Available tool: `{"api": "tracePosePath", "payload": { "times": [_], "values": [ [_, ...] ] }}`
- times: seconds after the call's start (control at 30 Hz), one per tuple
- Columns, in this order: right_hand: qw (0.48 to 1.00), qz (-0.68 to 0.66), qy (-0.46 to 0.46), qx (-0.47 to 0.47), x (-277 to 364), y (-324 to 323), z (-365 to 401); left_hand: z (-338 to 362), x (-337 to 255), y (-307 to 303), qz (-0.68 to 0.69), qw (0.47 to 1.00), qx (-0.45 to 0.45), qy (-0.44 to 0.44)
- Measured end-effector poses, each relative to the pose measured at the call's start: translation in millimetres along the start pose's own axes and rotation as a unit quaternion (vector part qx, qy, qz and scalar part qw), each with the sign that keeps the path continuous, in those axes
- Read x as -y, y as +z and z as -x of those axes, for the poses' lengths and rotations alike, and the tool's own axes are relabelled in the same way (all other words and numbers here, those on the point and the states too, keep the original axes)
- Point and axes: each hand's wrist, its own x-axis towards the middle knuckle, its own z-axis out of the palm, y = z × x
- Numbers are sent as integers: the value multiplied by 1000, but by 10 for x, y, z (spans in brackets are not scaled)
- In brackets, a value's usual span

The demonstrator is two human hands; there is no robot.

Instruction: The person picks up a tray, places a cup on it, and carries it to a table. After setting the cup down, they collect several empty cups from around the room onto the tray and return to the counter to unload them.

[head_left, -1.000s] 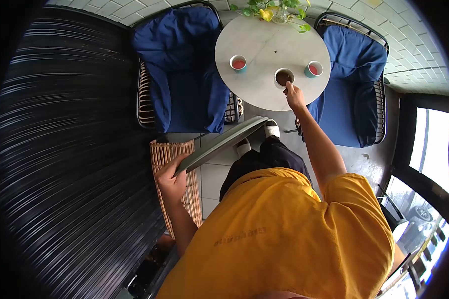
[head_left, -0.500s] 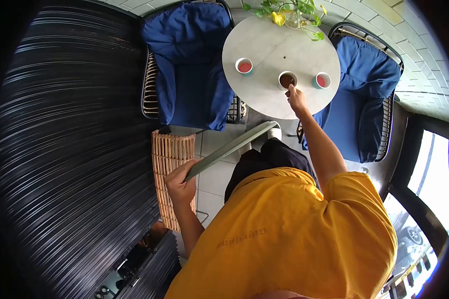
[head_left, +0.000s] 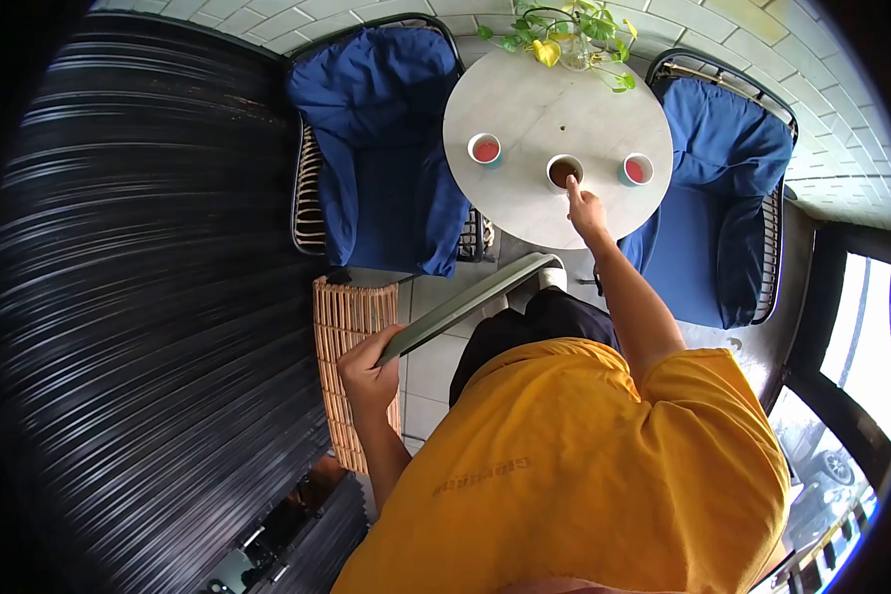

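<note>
My left hand [head_left: 370,372] grips the near end of a greenish-grey tray [head_left: 470,303], which is tilted nearly edge-on in front of my legs. On the round marble-look table [head_left: 525,94], my right hand [head_left: 588,214] is closed at the near side of a white cup [head_left: 563,172] of dark brown drink. Its thumb lies at the rim; the other fingers are mostly hidden. To the left stands a teal-sided cup [head_left: 484,150] with pinkish-red drink. A similar teal-sided cup [head_left: 636,170] stands to the right.
A plant in a glass vase [head_left: 576,51] stands at the table's back edge. Blue-cushioned chairs flank the table, one left [head_left: 381,188] and one right [head_left: 708,218]. A woven rattan piece [head_left: 351,327] is beside my left hand. A dark ridged surface [head_left: 158,257] fills the left side.
The view has shifted slightly, so the table sits lower. My right thumb now reaches further over the cup's rim. The tray stays in my left hand.
</note>
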Motion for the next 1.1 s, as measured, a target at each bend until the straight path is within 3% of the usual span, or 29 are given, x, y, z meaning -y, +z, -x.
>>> {"api": "tracePosePath", "payload": {
  "times": [0.07, 0.13, 0.23, 0.27, 0.3, 0.37, 0.4, 0.5, 0.63, 0.77, 0.83, 0.9, 0.93, 0.97, 1.03, 1.1],
  "values": [
    [999, 31, 6, -29, 6, -22, 55, -44, -12, -43, 8, 1000, 13, 10],
    [981, 33, -67, -177, -63, 17, 156, -104, -37, -75, 24, 999, 19, 40],
    [982, -9, -64, -178, -347, -20, 144, -187, -55, -123, 70, 996, 50, 39],
    [977, 8, -88, -193, -500, -39, 138, -224, -12, -108, 79, 992, 37, 92],
    [979, -22, -52, -196, -210, -262, 512, -242, 56, -119, 84, 990, 45, 107],
    [978, -96, 35, -184, -513, -320, 583, -277, 220, -151, 127, 984, 61, 114],
    [965, -160, 26, -206, -623, -332, 689, -351, 269, -168, 133, 979, 79, 133],
    [922, -312, 82, -213, -587, -524, 1433, -515, 440, -211, 207, 966, 89, 127],
    [884, -379, 105, -254, -866, -379, 2539, -599, 900, -75, 317, 934, 113, 123],
    [829, -485, 137, -243, -1050, -126, 3522, -589, 584, 120, 406, 887, 199, 93],
    [812, -521, 106, -240, -1101, -35, 3955, -453, 301, 321, 435, 864, 240, 87],
    [756, -583, 51, -292, -1052, 9, 4321, -292, 80, 529, 456, 842, 278, 78],
    [716, -637, -34, -283, -1253, 69, 4365, -195, 8, 658, 473, 817, 327, 51],
    [706, -639, -40, -302, -1459, 132, 4474, -95, -67, 760, 484, 791, 373, 22],
    [569, -741, -115, -339, -1278, 17, 4848, 159, -248, 910, 478, 771, 420, 33],
    [538, -752, -163, -344, -1405, -31, 5204, 429, -443, 1037, 476, 731, 488, 10]
  ]
}}
